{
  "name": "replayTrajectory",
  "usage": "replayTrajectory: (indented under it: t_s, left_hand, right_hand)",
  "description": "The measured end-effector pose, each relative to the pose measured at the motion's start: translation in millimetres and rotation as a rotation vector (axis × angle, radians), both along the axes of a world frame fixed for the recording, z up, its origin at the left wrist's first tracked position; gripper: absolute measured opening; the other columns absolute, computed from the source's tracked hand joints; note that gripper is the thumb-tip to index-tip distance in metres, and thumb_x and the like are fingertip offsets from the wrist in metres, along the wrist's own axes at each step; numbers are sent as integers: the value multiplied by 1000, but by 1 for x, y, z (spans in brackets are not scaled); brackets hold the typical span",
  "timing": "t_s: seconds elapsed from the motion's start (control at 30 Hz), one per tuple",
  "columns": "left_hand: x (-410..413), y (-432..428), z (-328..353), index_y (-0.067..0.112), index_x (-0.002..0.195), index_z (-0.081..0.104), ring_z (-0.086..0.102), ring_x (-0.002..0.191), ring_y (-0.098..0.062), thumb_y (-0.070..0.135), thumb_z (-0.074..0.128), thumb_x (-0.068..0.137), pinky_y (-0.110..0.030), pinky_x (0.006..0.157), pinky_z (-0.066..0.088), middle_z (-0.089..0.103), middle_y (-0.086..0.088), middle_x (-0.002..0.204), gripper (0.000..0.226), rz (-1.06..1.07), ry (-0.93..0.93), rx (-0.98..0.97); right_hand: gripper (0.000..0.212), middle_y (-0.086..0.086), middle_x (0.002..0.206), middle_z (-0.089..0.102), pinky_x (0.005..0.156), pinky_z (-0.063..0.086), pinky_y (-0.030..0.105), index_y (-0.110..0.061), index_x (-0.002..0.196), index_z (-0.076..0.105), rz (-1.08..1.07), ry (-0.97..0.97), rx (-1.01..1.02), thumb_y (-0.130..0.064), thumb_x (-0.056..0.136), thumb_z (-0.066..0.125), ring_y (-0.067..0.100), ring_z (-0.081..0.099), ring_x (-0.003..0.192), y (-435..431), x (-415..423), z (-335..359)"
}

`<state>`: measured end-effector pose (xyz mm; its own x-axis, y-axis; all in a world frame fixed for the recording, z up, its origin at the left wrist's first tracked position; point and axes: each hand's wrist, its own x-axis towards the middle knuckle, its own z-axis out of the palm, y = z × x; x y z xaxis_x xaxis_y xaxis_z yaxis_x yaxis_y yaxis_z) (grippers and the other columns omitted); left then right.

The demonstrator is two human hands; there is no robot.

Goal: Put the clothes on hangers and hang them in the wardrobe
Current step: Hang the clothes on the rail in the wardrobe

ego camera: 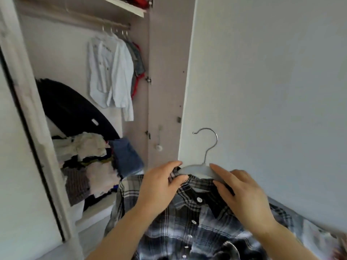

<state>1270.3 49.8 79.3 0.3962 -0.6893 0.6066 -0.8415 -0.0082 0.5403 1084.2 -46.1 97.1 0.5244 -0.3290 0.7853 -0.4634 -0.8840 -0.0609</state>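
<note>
Left hand (159,184) and right hand (246,196): both bare. Back from the grip, wrists and forearms (120,231) also uncovered, bare all the way to the lower edge of the view. Fingers slender. Nails too blurred to judge. Any sleeve lies beyond the view.

Plain pale wall (272,81) is filling the right side, with soft, even light falling across it. Wardrobe (56,59) is standing open on the left. White door (28,128) is hanging open at the far left, and a beige hinged panel (167,72) is sitting just beside the wall. Rail (75,17) is running under a white top shelf (127,8). Pale floor (88,235) is showing at lower left.
</note>
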Motion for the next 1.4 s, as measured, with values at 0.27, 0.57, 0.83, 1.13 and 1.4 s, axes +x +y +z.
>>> replayTrajectory:
  t_s: [0.27, 0.57, 0.83, 1.13, 1.4]
  left_hand:
    - [143, -33, 5, 25, 121, 59, 56, 92, -1, 41, 63, 82, -17, 80, 44, 62, 14, 106, 41, 228, 57, -108]
    - [296, -91, 33, 24, 113, 64, 46, 87, 7, 35, 66, 82, -16, 80, 37, 60, 11, 103, 33, 390, 15, -243]
    - [417, -142, 45, 21, 122, 58, 51, 100, -4, 33, 59, 88, -19, 86, 38, 52, 14, 106, 37, 490, -19, -217]
    - [543, -201, 76, 20, 131, 50, 44, 110, -1, 30, 56, 90, -5, 92, 24, 52, 9, 121, 42, 610, -104, -175]
    - [654, -239, 98, 27, 128, 53, 46, 102, 2, 29, 58, 89, -12, 87, 31, 50, 17, 111, 39, 641, -158, -186]
  right_hand:
    - [43, -1, 75, 63, 36, 48, 28, -16, 111, 68, 219, -33, -127, -14, 70, 79, 19, 62, 64, -67, 169, 14]
    - [46, -3, 80, 64, 43, 47, 23, -21, 112, 67, 311, -41, -171, -16, 69, 80, 16, 63, 66, -133, 342, 51]
    - [44, -3, 78, 65, 37, 36, 19, -22, 108, 69, 402, -18, -182, -14, 67, 82, 17, 65, 65, -192, 482, 72]
    - [39, -1, 87, 62, 48, 42, 26, -27, 119, 62, 507, 24, -127, -21, 81, 68, 22, 62, 79, -277, 628, 113]
    - [36, -1, 91, 58, 51, 37, 26, -31, 125, 54, 522, 70, -193, -26, 89, 55, 22, 58, 86, -331, 751, 144]
